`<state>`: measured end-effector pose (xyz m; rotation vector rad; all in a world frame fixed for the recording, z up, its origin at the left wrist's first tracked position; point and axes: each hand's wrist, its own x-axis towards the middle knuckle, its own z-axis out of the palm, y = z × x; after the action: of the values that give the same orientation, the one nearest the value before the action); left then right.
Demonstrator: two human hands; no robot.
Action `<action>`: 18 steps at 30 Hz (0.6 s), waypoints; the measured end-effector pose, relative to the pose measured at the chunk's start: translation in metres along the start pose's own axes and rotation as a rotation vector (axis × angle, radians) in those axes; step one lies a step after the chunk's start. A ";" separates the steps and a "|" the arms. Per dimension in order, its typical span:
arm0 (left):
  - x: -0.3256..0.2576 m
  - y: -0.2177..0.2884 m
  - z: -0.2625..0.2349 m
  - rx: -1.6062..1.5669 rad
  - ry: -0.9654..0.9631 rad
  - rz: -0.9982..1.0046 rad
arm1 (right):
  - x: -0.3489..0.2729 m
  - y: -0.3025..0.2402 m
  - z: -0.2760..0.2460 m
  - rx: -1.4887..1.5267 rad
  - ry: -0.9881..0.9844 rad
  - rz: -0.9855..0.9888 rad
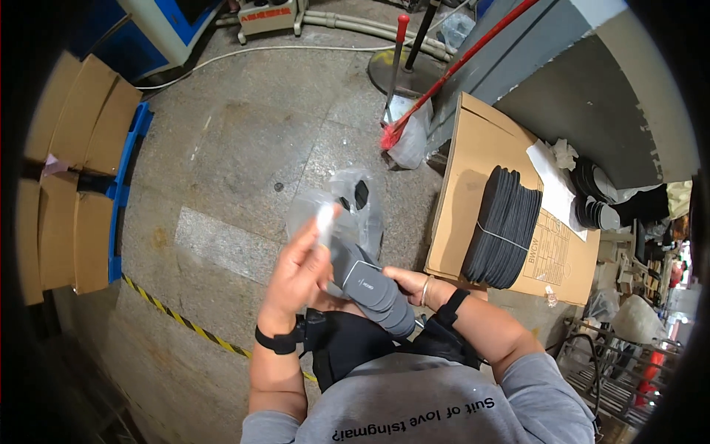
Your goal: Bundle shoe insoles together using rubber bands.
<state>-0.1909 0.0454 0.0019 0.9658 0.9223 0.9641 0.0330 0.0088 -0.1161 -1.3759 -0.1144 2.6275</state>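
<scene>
A bundle of dark grey, rounded flat pieces (pixel 381 305), perhaps insoles, lies tilted over my lap. A thin light band crosses its upper part, and small pale print shows on the top piece. My right hand (pixel 409 286) grips the bundle's right edge, the thumb by the band. To the left of the bundle, my left hand (pixel 302 259) is raised with its fingers drawn together. At its fingertips is a whitish, glaring patch, too blurred to name. Just beyond my hands stands a clear plastic bag (pixel 362 222) with dark pieces inside.
On my right a cardboard sheet (pixel 451 222) bears a larger banded stack of dark pieces (pixel 504 226). Smaller dark stacks (pixel 595 213) lie farther right. Cartons (pixel 92 237) stand on a blue pallet (pixel 117 222) at left. A red-handled broom (pixel 444 81) leans near the grey pillar.
</scene>
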 end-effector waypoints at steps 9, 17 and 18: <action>0.028 0.030 0.020 -0.095 -0.789 -0.017 | 0.060 -0.100 0.046 -0.180 0.052 0.094; 0.046 0.083 -0.001 -0.257 -0.710 0.316 | 0.174 -0.091 0.083 -1.041 0.072 0.230; 0.047 0.095 -0.017 -0.141 -0.734 0.369 | 0.186 -0.098 0.080 -1.137 0.076 0.237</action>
<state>-0.2143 0.1180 0.0769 1.2675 0.0596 0.8598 -0.1248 0.1406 -0.2065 -1.7983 -1.7313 2.7237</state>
